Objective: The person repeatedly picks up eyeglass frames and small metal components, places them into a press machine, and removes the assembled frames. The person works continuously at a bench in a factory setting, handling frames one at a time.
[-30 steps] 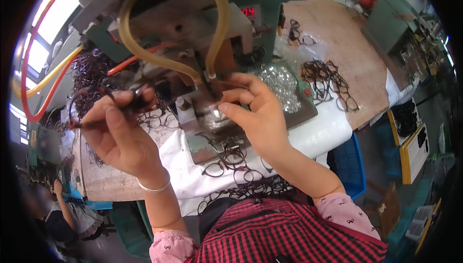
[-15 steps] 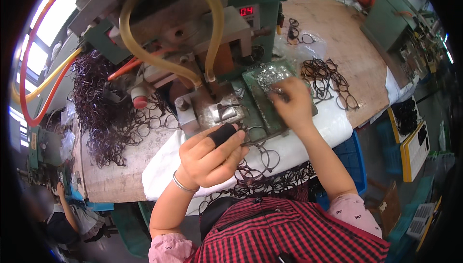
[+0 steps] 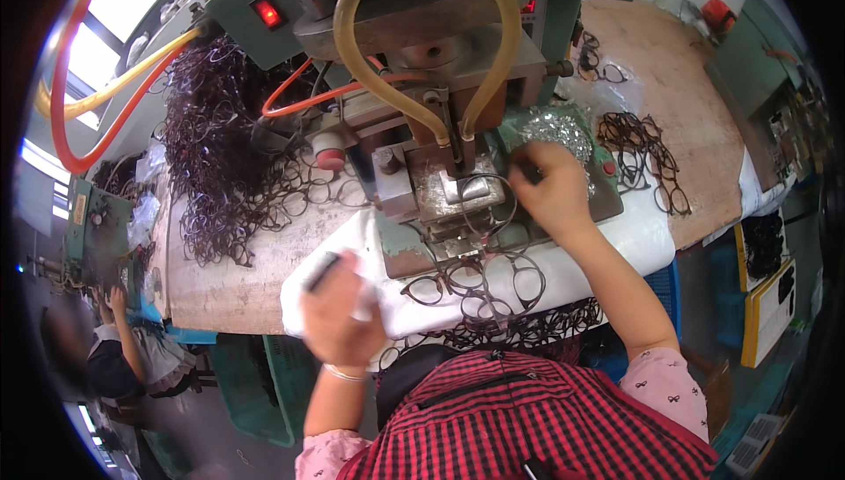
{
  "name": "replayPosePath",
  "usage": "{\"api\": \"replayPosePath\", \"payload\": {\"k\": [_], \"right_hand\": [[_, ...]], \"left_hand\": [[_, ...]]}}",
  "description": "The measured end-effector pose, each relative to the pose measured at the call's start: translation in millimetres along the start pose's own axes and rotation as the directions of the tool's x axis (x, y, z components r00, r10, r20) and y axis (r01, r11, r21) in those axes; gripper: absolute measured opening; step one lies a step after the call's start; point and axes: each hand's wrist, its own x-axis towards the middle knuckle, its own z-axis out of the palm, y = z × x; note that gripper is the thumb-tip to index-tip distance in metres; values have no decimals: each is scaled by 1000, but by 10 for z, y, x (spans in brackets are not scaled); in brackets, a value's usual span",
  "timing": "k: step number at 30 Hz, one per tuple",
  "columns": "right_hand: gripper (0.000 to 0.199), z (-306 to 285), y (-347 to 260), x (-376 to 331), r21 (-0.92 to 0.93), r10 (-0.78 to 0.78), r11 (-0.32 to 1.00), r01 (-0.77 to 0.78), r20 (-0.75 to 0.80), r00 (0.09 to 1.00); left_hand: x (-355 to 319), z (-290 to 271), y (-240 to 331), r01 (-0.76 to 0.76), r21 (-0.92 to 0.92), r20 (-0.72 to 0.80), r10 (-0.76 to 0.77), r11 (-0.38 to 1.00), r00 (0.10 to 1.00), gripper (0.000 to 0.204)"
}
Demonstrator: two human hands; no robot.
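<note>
My left hand (image 3: 343, 317) is lifted over the white cloth, left of the machine. Motion smears its fingers; a dark sleeve shows on one of them. At the machine's metal jig (image 3: 431, 196), an eyeglass frame (image 3: 466, 216) rests with one round rim standing out in front. Close beside that rim, my right hand (image 3: 559, 194) has its fingers pinched together, with something dark among them. What the fingertips hold is hidden. Behind this hand, small shiny metal pieces (image 3: 563, 131) lie heaped on a green tray. Several dark eyeglass frames (image 3: 515, 285) sit on the cloth below the jig.
A large pile of frames (image 3: 211, 137) covers the table at left, near a red button (image 3: 330, 159). More frames (image 3: 642, 154) lie at right. A yellowish hose (image 3: 352, 49) loops in front of the press. Another person (image 3: 114, 352) sits at far left.
My left hand has left the jig and moved left, away from the eyeglass frame there. My right hand has come from the metal pieces to beside the jig. The view has shifted too.
</note>
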Motion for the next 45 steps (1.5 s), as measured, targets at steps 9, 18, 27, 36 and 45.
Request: {"api": "replayPosePath", "payload": {"k": [9,18,27,36,45], "right_hand": [[11,-119,101,16,-71,-62,996,47,-230,971],[12,-543,-149,-205,424,266,880,-213,-68,962],[52,-184,-706,125,694,168,703,-157,53,984],[55,-226,-1039,45,908,232,294,-300,237,943],[19,-219,322,-235,-391,135,903,-178,-136,982]], "left_hand": [[58,848,-1520,72,371,389,-225,926,893,27],[190,625,-1437,676,-383,206,-656,629,727,13],[382,391,-504,284,-954,129,-732,91,669,23],[1198,145,90,82,-697,-234,-334,712,913,26],[862,60,542,921,-216,960,100,-325,261,31]]}}
